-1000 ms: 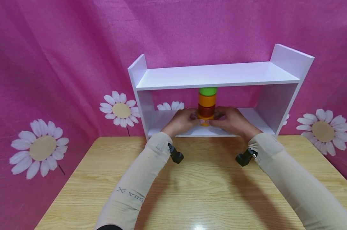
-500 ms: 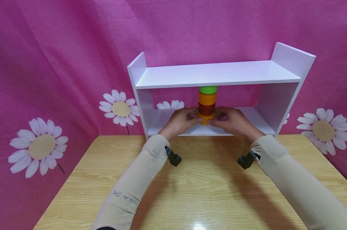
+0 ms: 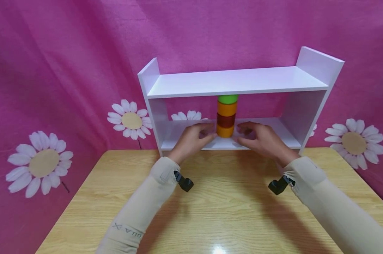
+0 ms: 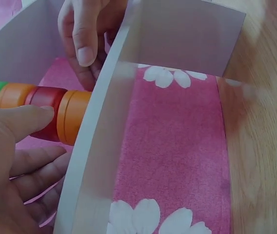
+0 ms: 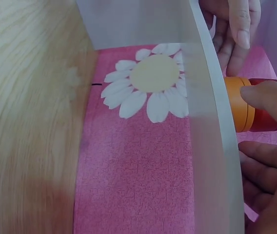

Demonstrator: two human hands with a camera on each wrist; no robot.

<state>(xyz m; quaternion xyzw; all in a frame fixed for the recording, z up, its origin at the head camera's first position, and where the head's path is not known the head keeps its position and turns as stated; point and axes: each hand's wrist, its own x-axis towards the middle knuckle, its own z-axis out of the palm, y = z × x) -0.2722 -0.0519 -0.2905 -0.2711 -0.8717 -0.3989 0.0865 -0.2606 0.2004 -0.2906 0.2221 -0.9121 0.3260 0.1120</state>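
A stack of round cups or rings stands upright on the lower board of the white shelf unit [image 3: 242,144]. From the bottom it shows an orange piece [image 3: 224,132], a dark red piece [image 3: 225,121], another orange piece [image 3: 227,108] and a green piece [image 3: 228,99], whose top is hidden by the upper board. To the left of the stack is my left hand [image 3: 193,138], its thumb and fingers spread and apart from the pieces in the head view. On the other side my right hand [image 3: 261,137] is likewise parted from it, fingers relaxed. Neither hand holds anything.
The upper board [image 3: 236,81] of the shelf runs above both hands, with side panels [image 3: 309,113] at each end. A wooden table [image 3: 223,204] lies in front. Behind hangs a pink cloth [image 3: 226,35] with white flowers.
Both hands have let go of the bottom orange piece and moved outward, the left to the left and the right to the right. The stack stays standing.
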